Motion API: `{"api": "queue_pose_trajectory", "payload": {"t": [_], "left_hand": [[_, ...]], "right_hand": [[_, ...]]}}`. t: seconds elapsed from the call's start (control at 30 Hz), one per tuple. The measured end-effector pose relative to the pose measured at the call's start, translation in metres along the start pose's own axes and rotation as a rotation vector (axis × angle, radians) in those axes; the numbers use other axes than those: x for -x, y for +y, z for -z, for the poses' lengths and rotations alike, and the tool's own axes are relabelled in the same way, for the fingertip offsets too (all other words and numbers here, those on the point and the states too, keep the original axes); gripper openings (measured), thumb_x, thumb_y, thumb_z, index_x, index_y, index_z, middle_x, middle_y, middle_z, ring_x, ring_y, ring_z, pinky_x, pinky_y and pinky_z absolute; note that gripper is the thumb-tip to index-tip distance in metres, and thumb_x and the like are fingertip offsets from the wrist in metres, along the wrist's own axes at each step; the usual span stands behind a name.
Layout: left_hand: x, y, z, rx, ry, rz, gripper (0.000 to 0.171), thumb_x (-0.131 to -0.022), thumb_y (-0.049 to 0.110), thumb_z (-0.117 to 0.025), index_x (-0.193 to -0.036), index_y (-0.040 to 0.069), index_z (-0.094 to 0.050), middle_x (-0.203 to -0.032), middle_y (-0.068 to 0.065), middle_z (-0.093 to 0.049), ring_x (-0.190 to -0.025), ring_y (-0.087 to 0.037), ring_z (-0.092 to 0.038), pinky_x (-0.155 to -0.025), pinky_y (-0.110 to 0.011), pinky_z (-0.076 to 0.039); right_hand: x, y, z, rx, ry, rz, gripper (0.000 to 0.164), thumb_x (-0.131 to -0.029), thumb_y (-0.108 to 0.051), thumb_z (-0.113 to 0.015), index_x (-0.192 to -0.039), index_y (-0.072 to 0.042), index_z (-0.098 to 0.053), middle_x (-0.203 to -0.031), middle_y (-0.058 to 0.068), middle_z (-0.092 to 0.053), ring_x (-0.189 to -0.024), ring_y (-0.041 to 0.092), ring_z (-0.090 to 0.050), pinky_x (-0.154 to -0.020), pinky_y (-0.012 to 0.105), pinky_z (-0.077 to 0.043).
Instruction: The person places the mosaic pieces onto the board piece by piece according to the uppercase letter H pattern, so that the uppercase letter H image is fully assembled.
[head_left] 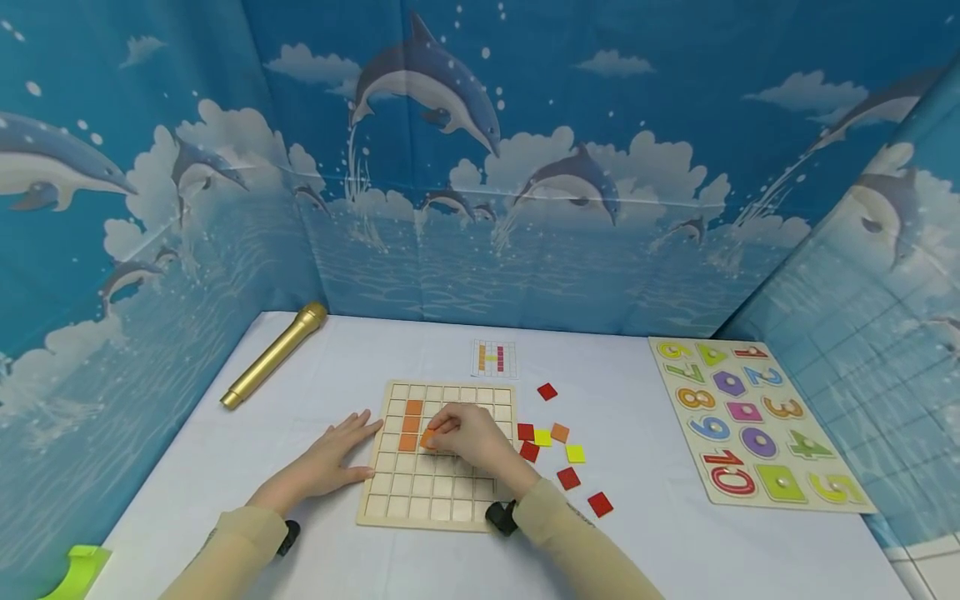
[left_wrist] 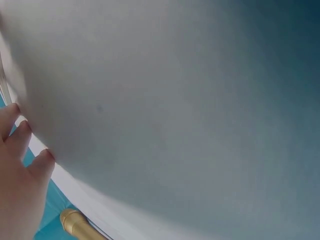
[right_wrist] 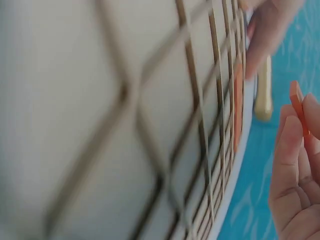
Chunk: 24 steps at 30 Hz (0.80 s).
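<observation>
An orange tile (head_left: 428,439) is pinched in a person's right hand (head_left: 471,435) over a gridded board (head_left: 401,483). Three placed tiles (head_left: 409,423), also orange, sit just left of that hand; farther left, the left hand (head_left: 330,460), fingers spread, lies at the board's edge. Red tiles (head_left: 568,477) dot the bench (head_left: 675,542) to the right hand's right.

"Any numbers to read?"
"Yes, a number board (head_left: 783,440), at four o'clock from the head view's centre."
"How do they run?"
"Around the board's middle: yellow 6 (head_left: 675,351) at ten o'clock, then 7 (head_left: 684,372), 8 (head_left: 696,398), 9 (head_left: 708,427), down to red 10 (head_left: 722,458) at seven."
"Opposite?"
"Red 1 (head_left: 750,352) at twelve, then 2 (head_left: 763,377), 3 (head_left: 782,407), 4 (head_left: 812,446), yellow 5 (head_left: 835,487) at four."
</observation>
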<state>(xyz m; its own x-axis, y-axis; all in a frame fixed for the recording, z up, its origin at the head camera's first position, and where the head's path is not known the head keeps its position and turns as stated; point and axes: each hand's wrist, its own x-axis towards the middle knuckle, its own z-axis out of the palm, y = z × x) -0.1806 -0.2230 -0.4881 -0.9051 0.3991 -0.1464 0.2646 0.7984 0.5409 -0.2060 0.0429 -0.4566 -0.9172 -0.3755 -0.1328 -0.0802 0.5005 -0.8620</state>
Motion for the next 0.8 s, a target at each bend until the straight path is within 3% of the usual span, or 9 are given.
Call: {"api": "queue_pose_trajectory", "payload": {"t": [0.27, 0.63, 0.8], "left_hand": [[0.000, -0.003, 0.000, -0.005, 0.005, -0.030, 0.076, -0.089, 0.035, -0.072, -0.150, 0.005, -0.039, -0.159, -0.027, -0.025, -0.146, -0.050, -0.019, -0.116, -0.069, -0.016], [0.000, -0.003, 0.000, -0.008, 0.006, -0.022, 0.076, -0.088, 0.035, -0.072, -0.150, 0.006, -0.040, -0.159, -0.026, -0.025, -0.147, -0.049, -0.020, -0.117, -0.068, -0.016], [0.000, -0.002, 0.001, -0.013, 0.005, -0.020, 0.076, -0.088, 0.035, -0.073, -0.150, 0.006, -0.040, -0.159, -0.026, -0.025, -0.147, -0.048, -0.020, -0.117, -0.068, -0.017]], "right_hand": [[-0.006, -0.006, -0.038, 0.058, -0.023, 0.028, 0.011, -0.082, -0.009, -0.080, -0.088, -0.010, -0.070, -0.074, -0.005, -0.064, -0.065, 0.006, -0.056, -0.059, 0.018, -0.046], [-0.011, -0.014, -0.050, 0.263, -0.040, 0.028, 0.014, -0.080, -0.007, -0.081, -0.079, -0.009, -0.066, -0.066, -0.006, -0.056, -0.058, 0.005, -0.049, -0.053, 0.016, -0.042], [-0.011, -0.016, -0.052, 0.378, -0.025, 0.042, 0.017, -0.081, -0.009, -0.080, -0.075, -0.012, -0.064, -0.071, -0.006, -0.054, -0.062, 0.006, -0.047, -0.056, 0.017, -0.042]]}}
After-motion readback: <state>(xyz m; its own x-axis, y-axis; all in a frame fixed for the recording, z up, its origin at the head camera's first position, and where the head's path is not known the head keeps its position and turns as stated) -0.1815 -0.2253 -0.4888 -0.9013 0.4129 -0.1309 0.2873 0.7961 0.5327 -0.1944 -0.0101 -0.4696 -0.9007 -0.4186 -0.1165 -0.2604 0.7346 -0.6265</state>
